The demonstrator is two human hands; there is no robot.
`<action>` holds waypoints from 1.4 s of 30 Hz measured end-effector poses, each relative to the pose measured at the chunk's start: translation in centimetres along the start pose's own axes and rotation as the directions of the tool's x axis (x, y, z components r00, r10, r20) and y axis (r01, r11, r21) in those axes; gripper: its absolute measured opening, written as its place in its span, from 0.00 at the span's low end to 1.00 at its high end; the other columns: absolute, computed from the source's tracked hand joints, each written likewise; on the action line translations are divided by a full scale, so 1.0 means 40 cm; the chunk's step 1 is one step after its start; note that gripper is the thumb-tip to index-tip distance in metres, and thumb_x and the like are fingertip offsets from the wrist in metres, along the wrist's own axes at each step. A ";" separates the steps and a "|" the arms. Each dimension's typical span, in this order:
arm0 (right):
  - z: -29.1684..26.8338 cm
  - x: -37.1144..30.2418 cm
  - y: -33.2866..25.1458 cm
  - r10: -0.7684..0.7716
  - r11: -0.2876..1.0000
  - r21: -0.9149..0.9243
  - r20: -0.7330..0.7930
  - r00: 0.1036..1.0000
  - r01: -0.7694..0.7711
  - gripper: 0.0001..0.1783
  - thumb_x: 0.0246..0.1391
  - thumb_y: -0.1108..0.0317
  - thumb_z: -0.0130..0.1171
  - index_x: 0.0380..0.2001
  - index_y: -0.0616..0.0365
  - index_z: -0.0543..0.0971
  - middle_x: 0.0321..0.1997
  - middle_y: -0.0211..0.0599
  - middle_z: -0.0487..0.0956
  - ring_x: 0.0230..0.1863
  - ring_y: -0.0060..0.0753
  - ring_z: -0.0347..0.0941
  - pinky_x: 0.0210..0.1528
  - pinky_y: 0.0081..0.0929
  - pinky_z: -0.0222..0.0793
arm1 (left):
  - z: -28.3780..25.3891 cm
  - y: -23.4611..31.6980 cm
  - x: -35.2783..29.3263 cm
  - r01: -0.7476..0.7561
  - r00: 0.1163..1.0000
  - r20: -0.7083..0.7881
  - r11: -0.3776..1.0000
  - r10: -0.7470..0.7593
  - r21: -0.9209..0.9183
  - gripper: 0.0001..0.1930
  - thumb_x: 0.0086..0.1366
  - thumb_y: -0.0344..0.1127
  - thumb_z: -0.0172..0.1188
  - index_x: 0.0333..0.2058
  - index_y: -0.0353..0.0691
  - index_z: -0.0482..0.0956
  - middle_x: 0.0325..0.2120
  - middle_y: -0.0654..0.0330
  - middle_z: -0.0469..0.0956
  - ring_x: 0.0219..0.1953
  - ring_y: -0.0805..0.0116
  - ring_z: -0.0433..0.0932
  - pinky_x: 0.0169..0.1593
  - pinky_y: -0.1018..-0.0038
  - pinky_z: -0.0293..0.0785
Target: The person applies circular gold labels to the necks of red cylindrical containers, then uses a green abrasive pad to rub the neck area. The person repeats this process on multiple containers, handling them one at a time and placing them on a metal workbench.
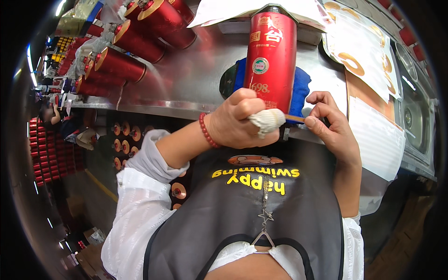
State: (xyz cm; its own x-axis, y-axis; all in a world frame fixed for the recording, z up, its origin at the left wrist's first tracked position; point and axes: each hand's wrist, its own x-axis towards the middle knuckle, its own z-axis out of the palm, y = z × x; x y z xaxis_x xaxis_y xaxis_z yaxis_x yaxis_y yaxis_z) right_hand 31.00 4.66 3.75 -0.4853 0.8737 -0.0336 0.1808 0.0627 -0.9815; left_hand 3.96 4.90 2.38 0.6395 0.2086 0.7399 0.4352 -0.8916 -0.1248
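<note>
A red cylindrical bottle point(275, 51) with gold lettering and a round green-and-white label lies on a blue cloth point(301, 84), its neck pointing away from me. At its near end, my left hand point(238, 116) is closed, with curled fingers against the bottle. White ribbed cloth point(267, 122) shows at those fingers; I cannot tell whether it is worn or held. A thin gold-brown strip point(295, 118) runs from this cloth to my right hand point(329, 123), which pinches its end between thumb and finger.
Several similar red bottles point(121, 65) lie or stand at the left of the metal table point(186, 79). White sheets with gold rings point(352, 65) lie at the right, beside a metal sink point(415, 121). More bottles point(123, 140) stand below the table edge.
</note>
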 end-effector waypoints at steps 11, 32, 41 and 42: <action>-0.003 0.003 0.012 -0.003 1.000 0.012 -0.009 1.000 0.003 0.17 0.59 0.59 0.64 0.26 0.58 0.72 0.53 0.38 0.66 0.56 0.31 0.61 0.59 0.26 0.53 | -0.044 0.060 -0.072 0.422 0.905 -0.081 0.905 -0.417 0.051 0.25 0.46 0.27 0.74 0.43 0.61 0.84 0.44 0.61 0.74 0.50 0.59 0.63 0.42 0.67 0.67; -0.003 -0.009 0.005 -0.013 1.000 0.004 -0.034 0.999 0.013 0.17 0.60 0.59 0.64 0.25 0.58 0.71 0.51 0.39 0.67 0.56 0.31 0.61 0.59 0.27 0.54 | -0.014 0.017 -0.025 0.086 0.996 0.013 0.996 -0.086 -0.017 0.16 0.35 0.29 0.65 0.27 0.57 0.80 0.48 0.72 0.76 0.45 0.66 0.64 0.42 0.68 0.62; -0.007 -0.008 0.007 -0.007 1.000 -0.011 -0.020 1.000 0.006 0.16 0.61 0.61 0.63 0.25 0.58 0.71 0.51 0.39 0.68 0.55 0.30 0.61 0.57 0.26 0.55 | -0.018 0.003 0.013 0.026 0.997 0.080 1.000 -0.024 -0.018 0.19 0.41 0.34 0.70 0.36 0.51 0.80 0.43 0.68 0.68 0.45 0.65 0.64 0.44 0.71 0.67; -0.007 -0.007 0.008 -0.004 1.000 -0.012 -0.021 1.000 0.003 0.16 0.61 0.61 0.63 0.25 0.58 0.71 0.50 0.39 0.68 0.55 0.30 0.61 0.57 0.25 0.55 | -0.020 0.002 0.018 0.015 0.996 0.089 1.000 -0.014 -0.010 0.18 0.42 0.34 0.70 0.36 0.52 0.80 0.43 0.68 0.68 0.44 0.65 0.64 0.44 0.71 0.68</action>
State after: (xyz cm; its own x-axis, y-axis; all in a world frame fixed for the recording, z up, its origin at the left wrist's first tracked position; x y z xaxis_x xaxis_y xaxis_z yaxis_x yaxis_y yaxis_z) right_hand 31.42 4.58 3.51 -0.4682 0.8832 -0.0261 0.1892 0.0713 -0.9793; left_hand 3.94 4.67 3.44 0.6875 0.2560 0.6795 0.4382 -0.8925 -0.1072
